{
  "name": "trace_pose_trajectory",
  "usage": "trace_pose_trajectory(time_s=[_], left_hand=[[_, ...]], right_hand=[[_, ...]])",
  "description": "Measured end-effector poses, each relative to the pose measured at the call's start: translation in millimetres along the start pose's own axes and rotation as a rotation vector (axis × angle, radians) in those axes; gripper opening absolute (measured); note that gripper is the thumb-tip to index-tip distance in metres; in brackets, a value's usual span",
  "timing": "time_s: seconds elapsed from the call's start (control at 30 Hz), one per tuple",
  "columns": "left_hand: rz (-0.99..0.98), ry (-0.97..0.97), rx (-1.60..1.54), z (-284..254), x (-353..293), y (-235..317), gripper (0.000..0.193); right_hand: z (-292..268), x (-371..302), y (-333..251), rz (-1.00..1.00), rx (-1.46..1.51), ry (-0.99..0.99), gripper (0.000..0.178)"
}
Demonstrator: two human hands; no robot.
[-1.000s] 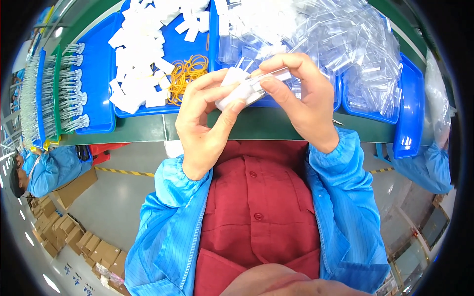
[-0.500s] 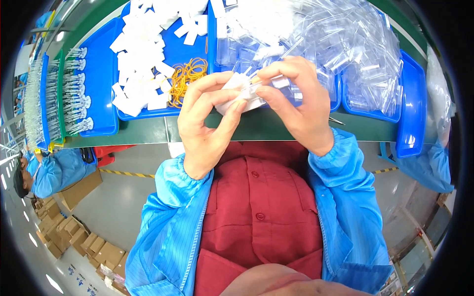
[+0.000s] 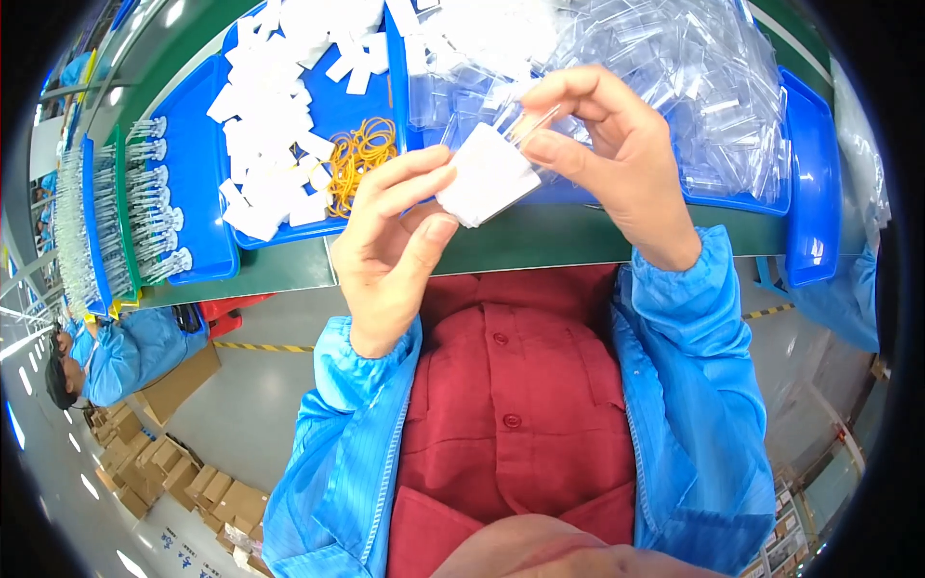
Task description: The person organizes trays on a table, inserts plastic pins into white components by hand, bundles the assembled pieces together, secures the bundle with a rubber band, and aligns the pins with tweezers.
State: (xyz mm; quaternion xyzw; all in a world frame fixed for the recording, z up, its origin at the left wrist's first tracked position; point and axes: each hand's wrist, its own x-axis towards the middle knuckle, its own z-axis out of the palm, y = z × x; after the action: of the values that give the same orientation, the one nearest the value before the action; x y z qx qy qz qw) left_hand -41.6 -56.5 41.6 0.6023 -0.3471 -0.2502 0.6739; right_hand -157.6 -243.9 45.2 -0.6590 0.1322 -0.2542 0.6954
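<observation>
White, flat-faced piece of soft-looking material [image 3: 488, 178] is, in the head view, between our two hands, above the near side of the green table [image 3: 568, 237]. Our left hand [image 3: 390, 231] is nearer to it: the piece lies to the right of its curled fingers, which grip the left corner, with the thumb on the near side. Its face looks almost square and turned cornerwise, so we cannot name a long axis. From our right hand [image 3: 631, 164] it lies left and near; there, thumb and forefinger curve around thin clear strips [image 3: 538, 122], but we cannot tell whether they press them.
</observation>
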Motion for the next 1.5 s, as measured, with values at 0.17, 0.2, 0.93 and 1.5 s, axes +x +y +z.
trace_pose_trajectory(time_s=[0.17, 0.2, 0.93, 1.5], left_hand=[[0.125, -0.055, -0.040, -4.5, -3.7, -11.6, 0.027], [0.189, -0.064, 0.027, -4.6, -4.5, -14.6, 0.027], [0.059, -0.123, 0.042, -12.1, -0.7, -5.9, 0.036], [0.114, 0.199, 0.193, -35.5, -1.1, -14.6, 0.033]], right_hand=[[-2.2, -4.5, -1.6, -0.007, -0.028, -0.050, 0.026], [2.1, -6.9, 1.0, -0.073, -0.122, -0.091, 0.027], [15.5, -7.3, 0.7, -0.276, -0.421, -0.188, 0.034], [37.7, 17.1, 18.6, -0.703, -1.321, -0.418, 0.007]])
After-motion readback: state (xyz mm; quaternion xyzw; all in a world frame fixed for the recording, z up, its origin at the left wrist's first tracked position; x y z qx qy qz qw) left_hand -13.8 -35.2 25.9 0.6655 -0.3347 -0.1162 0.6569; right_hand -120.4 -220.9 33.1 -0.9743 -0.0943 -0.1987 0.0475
